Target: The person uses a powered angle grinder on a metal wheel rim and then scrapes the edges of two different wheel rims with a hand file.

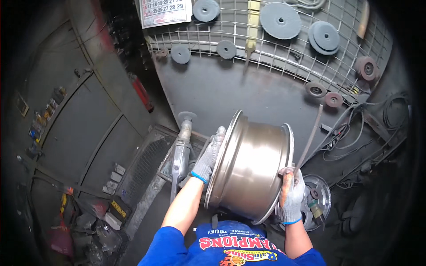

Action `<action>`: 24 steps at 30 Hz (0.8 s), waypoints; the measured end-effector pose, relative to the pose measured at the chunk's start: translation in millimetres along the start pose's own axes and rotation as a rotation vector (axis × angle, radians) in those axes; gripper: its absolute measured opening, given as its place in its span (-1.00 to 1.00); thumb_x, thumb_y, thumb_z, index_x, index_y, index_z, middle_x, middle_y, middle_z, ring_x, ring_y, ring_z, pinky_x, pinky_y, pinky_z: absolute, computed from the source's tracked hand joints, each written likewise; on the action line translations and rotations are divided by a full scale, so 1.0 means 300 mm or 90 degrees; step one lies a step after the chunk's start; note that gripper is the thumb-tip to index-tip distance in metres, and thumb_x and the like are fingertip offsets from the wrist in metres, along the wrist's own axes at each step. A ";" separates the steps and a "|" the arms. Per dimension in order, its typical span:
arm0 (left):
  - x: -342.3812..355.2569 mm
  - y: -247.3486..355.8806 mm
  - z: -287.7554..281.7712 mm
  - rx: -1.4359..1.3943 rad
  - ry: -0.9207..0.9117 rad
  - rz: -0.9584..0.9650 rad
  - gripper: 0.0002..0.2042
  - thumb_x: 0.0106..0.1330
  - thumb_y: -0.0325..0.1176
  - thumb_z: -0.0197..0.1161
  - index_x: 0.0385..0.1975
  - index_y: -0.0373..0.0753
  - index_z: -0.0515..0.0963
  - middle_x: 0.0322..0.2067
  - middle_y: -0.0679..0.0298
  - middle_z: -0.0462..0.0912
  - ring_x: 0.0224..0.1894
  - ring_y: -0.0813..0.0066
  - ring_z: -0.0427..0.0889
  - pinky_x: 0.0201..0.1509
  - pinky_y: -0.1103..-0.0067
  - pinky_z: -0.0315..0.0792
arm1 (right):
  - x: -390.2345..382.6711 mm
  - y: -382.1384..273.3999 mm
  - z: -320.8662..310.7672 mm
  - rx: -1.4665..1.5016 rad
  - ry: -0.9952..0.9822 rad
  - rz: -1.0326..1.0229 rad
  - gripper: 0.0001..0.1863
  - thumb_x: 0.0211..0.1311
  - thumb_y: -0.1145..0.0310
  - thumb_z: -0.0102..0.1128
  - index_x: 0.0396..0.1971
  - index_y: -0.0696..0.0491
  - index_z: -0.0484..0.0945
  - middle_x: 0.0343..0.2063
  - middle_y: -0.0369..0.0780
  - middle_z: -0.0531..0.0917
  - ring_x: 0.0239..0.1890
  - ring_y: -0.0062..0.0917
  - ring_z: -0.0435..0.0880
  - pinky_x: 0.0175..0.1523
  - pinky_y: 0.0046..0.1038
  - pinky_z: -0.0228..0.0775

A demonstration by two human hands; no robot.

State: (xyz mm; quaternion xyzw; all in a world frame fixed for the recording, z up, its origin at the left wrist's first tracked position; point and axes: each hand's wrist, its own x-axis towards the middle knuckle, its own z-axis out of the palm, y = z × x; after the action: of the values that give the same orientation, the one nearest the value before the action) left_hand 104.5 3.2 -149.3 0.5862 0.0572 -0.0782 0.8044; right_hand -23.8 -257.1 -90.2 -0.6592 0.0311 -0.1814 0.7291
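Observation:
A bare metal wheel rim [255, 166], brownish-silver with a shiny barrel, is held on its side in front of my body. My left hand [209, 157], in a grey knit glove with a blue cuff, presses against its left flange, fingers mostly straight. Gripping the right flange is my gloved right hand [291, 195], with an orange-stained patch near the thumb. A thin greyish stick [309, 137] slants up from beside the right thumb; whether that hand also grips it I cannot tell. The far-side fingers are partly hidden.
An angle grinder [180, 155] with a disc stands left of the rim. Another wheel [324, 195] lies at right, with a small air tool [316, 210] on it. Grinding discs [280, 21] hang on a wire grid behind. Cables [350, 128] tangle at right; a cluttered shelf [49, 111] lines the left wall.

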 end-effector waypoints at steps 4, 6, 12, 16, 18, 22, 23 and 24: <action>-0.203 -0.001 -0.080 0.366 0.115 0.473 -0.57 0.66 -0.11 0.03 0.10 -0.39 0.66 -0.03 -0.02 0.76 0.11 0.15 0.72 0.26 0.35 0.54 | -0.068 -0.009 -0.013 -0.027 -0.016 -0.003 -0.80 0.59 0.38 0.16 -0.04 0.23 0.60 -0.15 -0.22 0.70 -0.10 -0.64 0.60 0.12 -0.53 0.43; -0.396 -0.114 -0.150 0.313 0.170 0.464 -0.64 0.60 -0.20 0.07 -0.09 -0.39 0.69 -0.17 -0.05 0.74 -0.01 0.06 0.73 0.18 0.31 0.56 | -0.132 -0.010 -0.037 -0.036 -0.018 0.040 -0.78 0.58 0.39 0.17 -0.02 0.24 0.61 -0.12 -0.19 0.72 -0.07 -0.60 0.63 0.16 -0.50 0.44; -0.607 -0.316 -0.095 0.461 0.183 0.362 -0.56 0.55 -0.02 0.21 0.02 -0.36 0.59 -0.10 -0.07 0.62 -0.05 -0.11 0.62 0.06 0.18 0.50 | -0.204 0.036 -0.042 -0.050 -0.026 0.006 -0.82 0.52 0.43 0.19 -0.10 0.23 0.64 -0.13 -0.17 0.74 -0.02 -0.54 0.65 0.19 -0.45 0.45; -0.557 -0.285 -0.070 0.442 0.203 0.422 -0.54 0.56 0.04 0.21 -0.05 -0.34 0.62 -0.17 -0.08 0.60 -0.08 -0.15 0.59 0.04 0.16 0.47 | -0.164 0.024 -0.055 -0.094 -0.065 0.030 -0.83 0.56 0.42 0.15 -0.11 0.23 0.63 -0.16 -0.21 0.73 -0.06 -0.61 0.62 0.16 -0.49 0.43; -0.551 -0.252 -0.079 0.495 0.165 0.376 -0.55 0.54 0.05 0.23 -0.13 -0.33 0.64 -0.23 -0.06 0.57 -0.11 -0.12 0.58 -0.01 0.17 0.47 | -0.143 0.005 -0.044 -0.090 -0.070 -0.003 -0.82 0.58 0.39 0.17 -0.13 0.22 0.63 -0.17 -0.23 0.72 -0.08 -0.64 0.61 0.13 -0.53 0.43; -0.537 -0.125 -0.023 0.581 0.161 0.381 -0.60 0.55 -0.01 0.24 -0.26 -0.30 0.62 -0.33 -0.04 0.54 -0.22 -0.14 0.54 -0.15 0.12 0.42 | -0.069 -0.025 -0.048 -0.052 -0.008 0.046 -0.77 0.58 0.28 0.25 -0.09 0.16 0.60 -0.18 -0.27 0.69 -0.09 -0.64 0.63 0.13 -0.55 0.44; -0.542 -0.072 -0.004 0.567 0.143 0.365 -0.64 0.55 -0.06 0.25 -0.29 -0.29 0.61 -0.35 -0.04 0.53 -0.24 -0.15 0.54 -0.18 0.09 0.41 | -0.042 -0.017 -0.049 -0.004 -0.016 0.034 -0.78 0.58 0.28 0.25 -0.10 0.16 0.61 -0.18 -0.27 0.69 -0.08 -0.64 0.62 0.13 -0.54 0.44; -0.540 -0.056 -0.004 0.561 0.138 0.357 -0.64 0.55 -0.06 0.25 -0.29 -0.29 0.61 -0.35 -0.04 0.53 -0.24 -0.15 0.54 -0.18 0.09 0.41 | -0.019 -0.008 -0.051 0.044 -0.025 0.022 -0.78 0.58 0.28 0.25 -0.12 0.16 0.62 -0.18 -0.27 0.70 -0.08 -0.64 0.62 0.14 -0.52 0.44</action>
State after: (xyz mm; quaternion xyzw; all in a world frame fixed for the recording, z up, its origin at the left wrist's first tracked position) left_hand -57.8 8.7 -135.6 0.8659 -0.0571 0.1845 0.4615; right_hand -33.9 -270.0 -91.0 -0.6363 0.0220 -0.1566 0.7551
